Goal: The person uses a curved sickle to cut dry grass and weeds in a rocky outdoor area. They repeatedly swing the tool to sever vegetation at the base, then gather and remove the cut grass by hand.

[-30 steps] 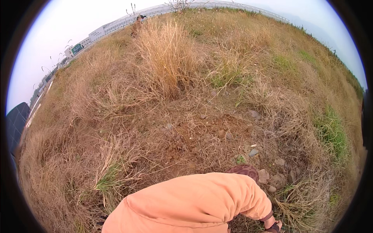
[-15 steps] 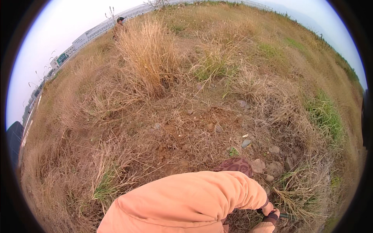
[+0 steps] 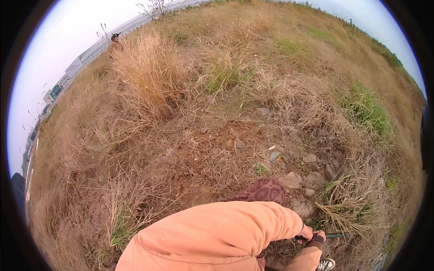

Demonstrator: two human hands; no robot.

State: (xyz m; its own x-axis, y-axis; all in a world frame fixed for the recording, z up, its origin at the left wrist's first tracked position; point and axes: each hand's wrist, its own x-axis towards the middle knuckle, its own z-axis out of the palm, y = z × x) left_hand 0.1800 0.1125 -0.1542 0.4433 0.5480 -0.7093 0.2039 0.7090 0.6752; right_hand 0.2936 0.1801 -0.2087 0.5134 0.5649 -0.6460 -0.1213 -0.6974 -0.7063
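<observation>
My left hand (image 3: pixel 307 233) and my right hand (image 3: pixel 320 235) are close together at the lower right, low over the ground. Both look closed round a thin dark green rod (image 3: pixel 335 235), whose visible end sticks out to the right. Something black shows beside the left hand; the rest of what I hold is hidden by my hands and sleeves. My left arm, in an orange sleeve (image 3: pixel 212 230), reaches across to the right. A clump of cut-looking, half-green grass (image 3: pixel 348 210) lies just beyond the hands, next to several stones (image 3: pixel 314 180).
My knee in brown patterned cloth (image 3: pixel 266 190) rises beyond the sleeve, and a dark shoe (image 3: pixel 326 264) shows below the hands. A tall dry grass tuft (image 3: pixel 149 72) stands ahead. Far left, another person (image 3: pixel 115 38) is partly behind it. Dry grass and bare soil (image 3: pixel 199 174) surround me.
The view has turned somewhat, so the grass and stones sit further left in it. My hands, still together on the rod, appear slightly higher, and my shoe has come into view.
</observation>
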